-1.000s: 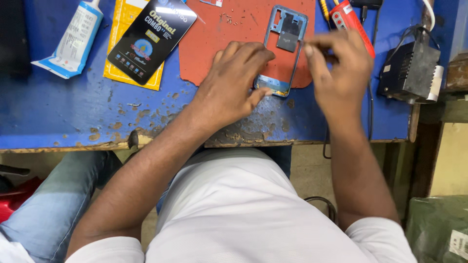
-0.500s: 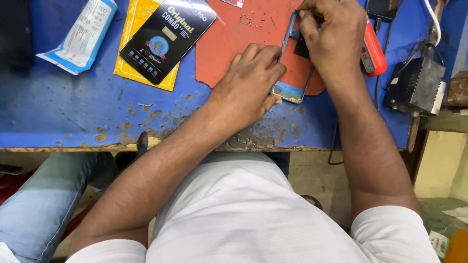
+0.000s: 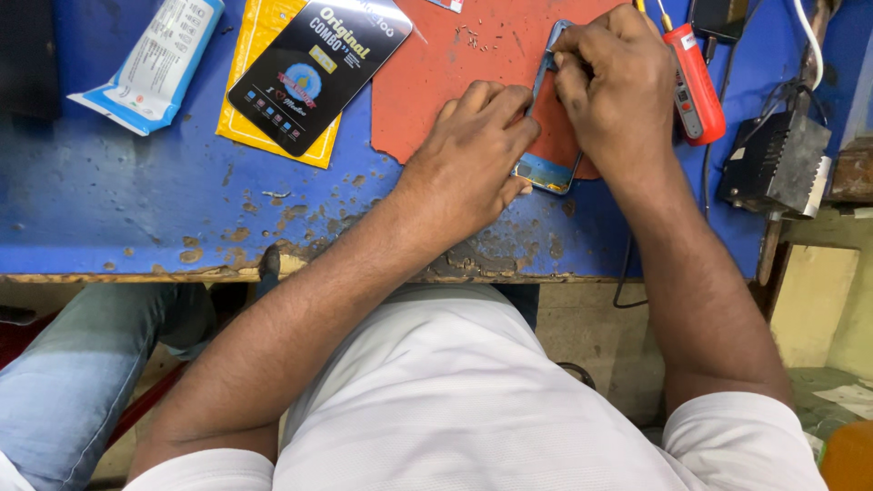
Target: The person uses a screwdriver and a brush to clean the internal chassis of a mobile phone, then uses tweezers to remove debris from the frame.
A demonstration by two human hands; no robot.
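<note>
A blue phone frame [image 3: 546, 173] lies on a red-orange mat [image 3: 455, 73] on the blue workbench [image 3: 136, 209]. My left hand [image 3: 473, 155] presses down on the frame's left side and lower end, fingers curled over it. My right hand [image 3: 609, 82] covers the upper part of the frame, fingertips pinched at its top left edge near the left hand's fingers. What the right fingers pinch is hidden. Several tiny screws [image 3: 475, 38] lie on the mat above the left hand.
A black card package [image 3: 314, 68] lies on a yellow packet [image 3: 264, 100] at the upper left, beside a white-blue pouch [image 3: 155, 59]. A red tool [image 3: 696, 82] and a black box with cables [image 3: 773, 159] sit at the right. The bench's worn front edge [image 3: 273, 268] is near my lap.
The right hand has moved from the frame's right side up to its top and settled over it. The left hand keeps holding the frame down. The camera view has shifted slightly.
</note>
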